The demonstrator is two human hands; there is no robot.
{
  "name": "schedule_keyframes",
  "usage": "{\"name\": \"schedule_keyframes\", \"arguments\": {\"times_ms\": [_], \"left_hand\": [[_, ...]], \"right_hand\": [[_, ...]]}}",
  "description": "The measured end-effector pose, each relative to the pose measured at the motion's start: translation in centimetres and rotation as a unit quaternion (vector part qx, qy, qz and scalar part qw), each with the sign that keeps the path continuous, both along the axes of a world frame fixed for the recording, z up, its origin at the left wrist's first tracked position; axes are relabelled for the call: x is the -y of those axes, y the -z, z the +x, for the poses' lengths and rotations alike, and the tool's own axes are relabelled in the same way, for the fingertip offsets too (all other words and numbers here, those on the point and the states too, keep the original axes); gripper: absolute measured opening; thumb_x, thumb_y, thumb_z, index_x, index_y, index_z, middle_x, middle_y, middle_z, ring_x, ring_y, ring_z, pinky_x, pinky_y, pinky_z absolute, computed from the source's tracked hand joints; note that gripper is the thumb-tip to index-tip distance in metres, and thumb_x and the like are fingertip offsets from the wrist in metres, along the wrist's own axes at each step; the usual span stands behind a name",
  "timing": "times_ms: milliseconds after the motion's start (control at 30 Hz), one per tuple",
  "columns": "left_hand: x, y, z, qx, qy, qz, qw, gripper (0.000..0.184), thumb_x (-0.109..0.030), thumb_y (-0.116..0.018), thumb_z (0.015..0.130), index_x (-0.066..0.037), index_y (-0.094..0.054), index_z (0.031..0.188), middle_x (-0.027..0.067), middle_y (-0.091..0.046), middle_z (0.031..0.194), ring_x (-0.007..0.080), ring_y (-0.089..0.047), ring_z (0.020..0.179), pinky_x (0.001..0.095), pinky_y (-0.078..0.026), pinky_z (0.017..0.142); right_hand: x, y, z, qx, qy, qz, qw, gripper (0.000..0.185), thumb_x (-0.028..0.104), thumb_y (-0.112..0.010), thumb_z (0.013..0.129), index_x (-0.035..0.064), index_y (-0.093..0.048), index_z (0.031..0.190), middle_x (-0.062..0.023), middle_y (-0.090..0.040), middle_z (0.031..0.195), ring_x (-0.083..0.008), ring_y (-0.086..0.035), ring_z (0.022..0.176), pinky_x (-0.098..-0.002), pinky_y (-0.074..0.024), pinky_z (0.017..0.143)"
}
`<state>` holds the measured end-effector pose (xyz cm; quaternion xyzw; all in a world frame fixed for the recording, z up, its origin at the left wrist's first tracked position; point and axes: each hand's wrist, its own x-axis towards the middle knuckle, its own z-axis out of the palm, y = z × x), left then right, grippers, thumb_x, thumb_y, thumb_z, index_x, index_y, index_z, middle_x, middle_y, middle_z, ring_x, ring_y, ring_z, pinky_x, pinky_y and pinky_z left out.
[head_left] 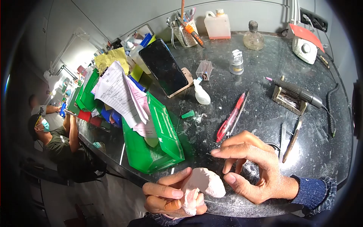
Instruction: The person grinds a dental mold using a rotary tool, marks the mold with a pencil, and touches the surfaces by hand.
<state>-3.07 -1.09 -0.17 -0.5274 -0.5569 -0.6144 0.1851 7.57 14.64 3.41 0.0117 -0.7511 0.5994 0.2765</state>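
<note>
Near the front edge of the bench, my left hand (162,196) is closed around a pale pink plaster cast (207,182), which looks like a dental model. A smaller, irregular pinkish piece (190,199) shows at the fingers below it; whether it is part of the cast I cannot tell. To the right of the cast, my right hand (261,170) is held with thumb and fingers apart, nothing visible between them, not touching the cast. Dust covers its skin. Beyond it lie a red pen (231,117) and a thin metal tool (239,113).
A green bin (166,132) with papers (120,94) stands left. Behind are a phone (163,66), a dropper bottle (202,94) and a tool cup (185,34). At right, a rotary handpiece (300,92) rests on a holder, near tweezers (283,140). A masked person (56,140) sits far left.
</note>
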Motion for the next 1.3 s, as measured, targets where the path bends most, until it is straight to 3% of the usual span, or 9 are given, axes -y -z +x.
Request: {"name": "schedule_keyframes", "arguments": {"times_ms": [100, 267, 333, 500, 667, 833, 1033, 1133, 1300], "left_hand": [[0.2, -0.1, -0.3, -0.114, -0.106, -0.067, 0.986, 0.065, -0.048, -0.064, 0.07, 0.006, -0.031, 0.085, 0.01, -0.032, 0.086, 0.0213, -0.057, 0.067, 0.0268, -0.05, 0.061], [-0.4, 0.0, -0.9, -0.126, -0.041, -0.025, 0.991, 0.066, -0.043, -0.067, 0.069, 0.008, -0.029, 0.085, 0.0103, -0.031, 0.09, 0.0219, -0.057, 0.07, 0.0271, -0.051, 0.062], [-0.5, 0.2, -1.2, -0.117, -0.009, -0.006, 0.993, 0.066, -0.04, -0.068, 0.069, 0.009, -0.029, 0.087, 0.0105, -0.031, 0.09, 0.0221, -0.057, 0.07, 0.0272, -0.051, 0.062], [0.0, 0.1, -1.2, -0.13, -0.003, -0.031, 0.991, 0.06, -0.032, -0.068, 0.069, 0.008, -0.031, 0.093, 0.0105, -0.031, 0.091, 0.0224, -0.056, 0.073, 0.0278, -0.05, 0.064], [-0.5, 0.2, -1.0, -0.104, 0.002, 0.005, 0.995, 0.049, -0.023, -0.068, 0.068, 0.002, -0.037, 0.096, 0.0093, -0.032, 0.092, 0.0239, -0.057, 0.077, 0.0276, -0.05, 0.068], [-0.8, 0.3, -0.4, -0.008, 0.032, 0.071, 0.997, 0.042, -0.01, -0.076, 0.064, -0.008, -0.051, 0.097, 0.0059, -0.038, 0.095, 0.0297, -0.062, 0.08, 0.0258, -0.057, 0.063], [0.2, 0.1, -0.9, -0.022, 0.04, 0.013, 0.999, 0.041, -0.009, -0.074, 0.064, -0.006, -0.05, 0.097, 0.0074, -0.037, 0.094, 0.031, -0.063, 0.079, 0.0282, -0.058, 0.064], [-0.6, 0.2, -1.3, -0.028, 0.042, 0.064, 0.997, 0.036, -0.008, -0.07, 0.066, -0.003, -0.049, 0.095, 0.0097, -0.037, 0.093, 0.0317, -0.064, 0.072, 0.0285, -0.058, 0.061], [-0.4, 0.7, -1.2, -0.061, -0.067, 0.032, 0.995, 0.04, -0.034, -0.051, 0.077, 0.0, -0.045, 0.097, 0.013, -0.032, 0.091, 0.0196, -0.049, 0.08, 0.027, -0.045, 0.064]], "right_hand": [[-0.3, 0.5, 0.0, 0.001, -0.004, -0.011, 1.0, 0.034, 0.012, -0.06, 0.078, 0.0014, -0.057, 0.11, -0.014, -0.053, 0.099, -0.0113, -0.059, 0.069, -0.0213, -0.049, 0.055], [-0.2, 0.7, 0.0, -0.007, 0.004, -0.016, 1.0, 0.035, 0.011, -0.06, 0.077, 0.0044, -0.057, 0.111, -0.011, -0.054, 0.101, -0.0102, -0.057, 0.065, -0.0208, -0.0455, 0.051], [-0.3, 0.7, 0.0, 0.004, -0.005, -0.014, 1.0, 0.034, 0.012, -0.059, 0.078, 0.0011, -0.057, 0.11, -0.0143, -0.053, 0.099, -0.011, -0.059, 0.067, -0.0211, -0.048, 0.055], [-0.2, 0.7, 0.0, 0.007, -0.008, -0.031, 0.999, 0.035, 0.011, -0.061, 0.077, 0.0024, -0.057, 0.11, -0.0132, -0.054, 0.1, -0.0114, -0.058, 0.067, -0.0211, -0.0471, 0.053], [-0.3, 0.8, -0.2, -0.051, -0.031, -0.016, 0.998, 0.037, 0.014, -0.062, 0.076, -0.0015, -0.057, 0.11, -0.0186, -0.055, 0.1, -0.0151, -0.061, 0.072, -0.0223, -0.0511, 0.056], [0.0, 0.3, -0.2, -0.026, -0.028, -0.003, 0.999, 0.034, 0.015, -0.066, 0.074, 0.0013, -0.062, 0.105, -0.0167, -0.058, 0.1, -0.0173, -0.06, 0.075, -0.0238, -0.0519, 0.058], [0.0, 0.6, -0.3, -0.044, -0.024, -0.011, 0.999, 0.031, 0.008, -0.068, 0.071, 0.003, -0.064, 0.102, -0.0145, -0.061, 0.095, -0.018, -0.06, 0.075, -0.0239, -0.0516, 0.057], [-0.1, 0.7, -0.2, -0.047, -0.029, -0.019, 0.998, 0.031, 0.006, -0.069, 0.07, 0.0027, -0.065, 0.1, -0.0142, -0.062, 0.093, -0.0179, -0.061, 0.076, -0.0238, -0.0514, 0.057], [0.1, 0.3, 0.1, -0.018, -0.028, -0.017, 0.999, 0.03, 0.007, -0.07, 0.07, 0.002, -0.065, 0.099, -0.0141, -0.063, 0.093, -0.0179, -0.061, 0.076, -0.024, -0.0508, 0.057]]}}
